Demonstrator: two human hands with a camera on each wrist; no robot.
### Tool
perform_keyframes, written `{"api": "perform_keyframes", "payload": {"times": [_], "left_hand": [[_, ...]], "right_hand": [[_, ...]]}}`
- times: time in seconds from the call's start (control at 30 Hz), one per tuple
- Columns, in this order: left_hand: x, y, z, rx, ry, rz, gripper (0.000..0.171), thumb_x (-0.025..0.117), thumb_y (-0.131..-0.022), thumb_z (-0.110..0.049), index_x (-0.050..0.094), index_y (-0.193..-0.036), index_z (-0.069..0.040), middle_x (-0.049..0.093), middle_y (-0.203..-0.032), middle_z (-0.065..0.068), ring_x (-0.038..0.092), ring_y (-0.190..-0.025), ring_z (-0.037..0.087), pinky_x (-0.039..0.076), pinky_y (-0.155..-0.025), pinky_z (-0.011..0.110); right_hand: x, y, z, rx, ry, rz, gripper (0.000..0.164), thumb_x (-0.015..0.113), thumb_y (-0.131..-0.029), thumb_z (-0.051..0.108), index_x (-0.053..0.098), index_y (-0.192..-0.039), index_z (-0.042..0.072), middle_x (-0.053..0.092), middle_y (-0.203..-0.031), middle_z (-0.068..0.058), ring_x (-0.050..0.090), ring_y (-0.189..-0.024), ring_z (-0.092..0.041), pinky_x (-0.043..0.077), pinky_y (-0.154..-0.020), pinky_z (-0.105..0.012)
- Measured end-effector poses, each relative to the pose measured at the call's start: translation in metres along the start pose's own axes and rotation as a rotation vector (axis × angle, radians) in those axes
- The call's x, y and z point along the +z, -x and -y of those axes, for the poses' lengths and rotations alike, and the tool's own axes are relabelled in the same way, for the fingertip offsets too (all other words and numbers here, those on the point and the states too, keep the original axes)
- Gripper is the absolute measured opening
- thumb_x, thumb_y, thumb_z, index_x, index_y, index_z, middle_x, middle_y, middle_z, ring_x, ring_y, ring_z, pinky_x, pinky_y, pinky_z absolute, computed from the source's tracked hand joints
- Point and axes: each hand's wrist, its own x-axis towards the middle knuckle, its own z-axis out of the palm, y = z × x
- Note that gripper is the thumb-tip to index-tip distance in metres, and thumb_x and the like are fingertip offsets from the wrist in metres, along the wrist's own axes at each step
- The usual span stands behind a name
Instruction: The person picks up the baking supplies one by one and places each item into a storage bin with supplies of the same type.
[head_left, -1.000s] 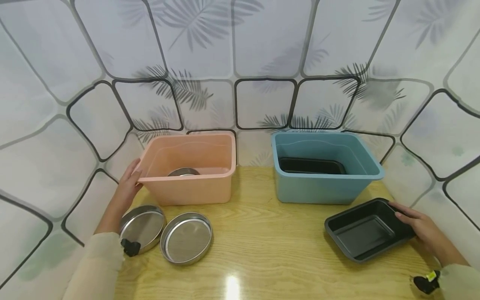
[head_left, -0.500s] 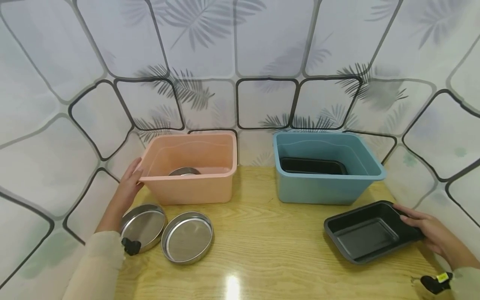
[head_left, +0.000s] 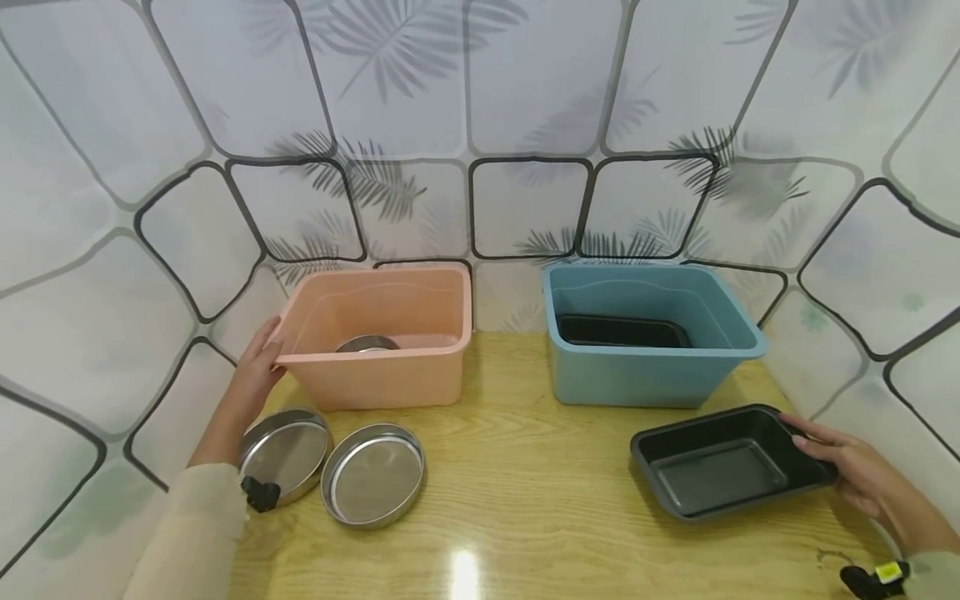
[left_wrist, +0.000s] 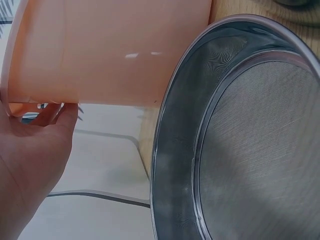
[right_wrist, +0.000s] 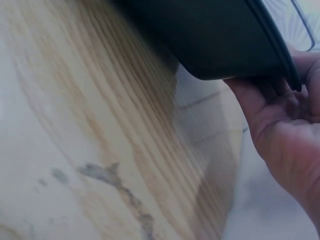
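Note:
My left hand [head_left: 253,371] grips the left end of a pink plastic bin [head_left: 375,383], its fingers curled under the rim in the left wrist view. A round metal sieve [head_left: 367,343] lies inside that bin. Below my left forearm is another sieve [left_wrist: 265,150], with fine mesh, and a similar sieve [head_left: 375,479] sits to its right. On the right, my right hand [head_left: 855,467] holds a black rectangular baking pan [head_left: 723,475] by its right end. The pan is tilted, and its underside shows above the wooden table in the right wrist view.
A blue plastic bin [head_left: 630,379] stands at the back right, with a dark pan [head_left: 622,331] inside. Patterned cloth walls [head_left: 532,208] close in the back and sides. Bare wooden tabletop [head_left: 517,483] stretches between the sieves and the held pan.
The baking pan has shifted slightly left over the last half second and sits more level in the right hand. The left hand, both bins and the sieves stay put.

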Motion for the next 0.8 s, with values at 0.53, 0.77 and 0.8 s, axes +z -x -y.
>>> {"api": "perform_keyframes", "payload": {"times": [0.53, 0.77, 0.8], "left_hand": [[0.0, 0.001, -0.002, 0.018, 0.018, -0.015, 0.065, 0.032, -0.111, -0.034, -0.001, -0.163, -0.014, -0.004, -0.168, 0.02, 0.012, -0.153, 0.033, 0.011, -0.127, 0.047], [0.001, -0.001, 0.001, 0.006, 0.016, -0.022, 0.066, 0.034, -0.11, -0.037, 0.0, -0.164, -0.015, -0.002, -0.169, 0.02, 0.017, -0.152, 0.031, 0.012, -0.127, 0.047], [0.0, -0.001, 0.001, 0.002, 0.016, -0.029, 0.066, 0.034, -0.11, -0.037, 0.001, -0.164, -0.015, -0.002, -0.169, 0.02, 0.019, -0.152, 0.029, 0.014, -0.127, 0.045]], "right_hand": [[0.057, -0.001, 0.007, -0.172, -0.256, 0.103, 0.057, 0.021, -0.109, -0.001, 0.063, -0.139, 0.024, 0.067, -0.129, 0.012, 0.066, -0.116, -0.013, 0.06, -0.09, -0.031], [0.095, -0.004, 0.014, -0.245, -0.388, 0.201, 0.059, 0.013, -0.109, -0.002, 0.058, -0.144, 0.016, 0.064, -0.136, 0.001, 0.063, -0.121, -0.019, 0.059, -0.092, -0.035], [0.101, -0.006, 0.016, -0.254, -0.396, 0.21, 0.059, 0.013, -0.109, -0.002, 0.057, -0.144, 0.015, 0.063, -0.137, 0.0, 0.063, -0.122, -0.019, 0.058, -0.093, -0.035]]}}
